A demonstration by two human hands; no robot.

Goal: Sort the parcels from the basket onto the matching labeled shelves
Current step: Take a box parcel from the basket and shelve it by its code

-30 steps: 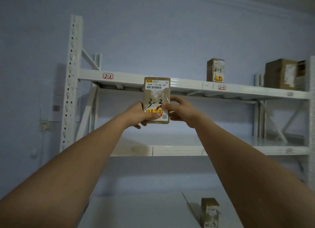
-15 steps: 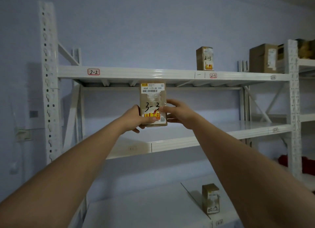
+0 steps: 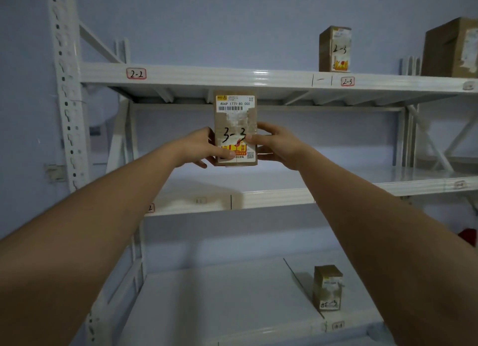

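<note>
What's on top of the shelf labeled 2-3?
A small brown parcel marked 2-3 stands upright just above the 2-3 label. A larger brown box sits further right. The shelf surface behind them is hidden from this low angle.

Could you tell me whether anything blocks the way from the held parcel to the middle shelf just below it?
Nothing visible does: the parcel, held by both the left hand and right hand, hangs above bare middle shelf.
</note>
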